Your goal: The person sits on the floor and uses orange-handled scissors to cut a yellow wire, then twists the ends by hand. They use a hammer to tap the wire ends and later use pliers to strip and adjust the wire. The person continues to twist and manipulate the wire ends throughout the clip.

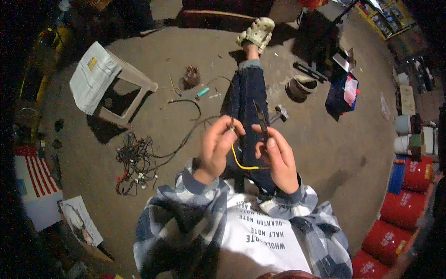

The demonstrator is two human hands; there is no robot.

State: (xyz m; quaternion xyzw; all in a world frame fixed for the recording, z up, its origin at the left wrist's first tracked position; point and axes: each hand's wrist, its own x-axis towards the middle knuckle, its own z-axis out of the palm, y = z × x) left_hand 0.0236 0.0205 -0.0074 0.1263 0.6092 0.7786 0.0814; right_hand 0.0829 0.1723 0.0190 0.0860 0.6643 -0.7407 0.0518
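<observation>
My left hand (219,144) pinches a thin wire with a small light tip (232,128) above my lap. A yellow wire (246,166) hangs below it and bends toward my right. My right hand (278,158), a little to the right, grips a narrow dark tool (261,118) pointing upward; I cannot make out exactly which tool. Both hands are over my dark jeans (248,88), with one leg stretched forward in a pale clog (255,30).
On the floor lie tangled cables (134,158), a teal cylinder (202,92), a brown lump (192,76) and a hammer-like tool (281,112). Around me are a stool (141,88) with newspaper (88,74), a round container (302,90), a blue box (339,102) and red drums (404,207).
</observation>
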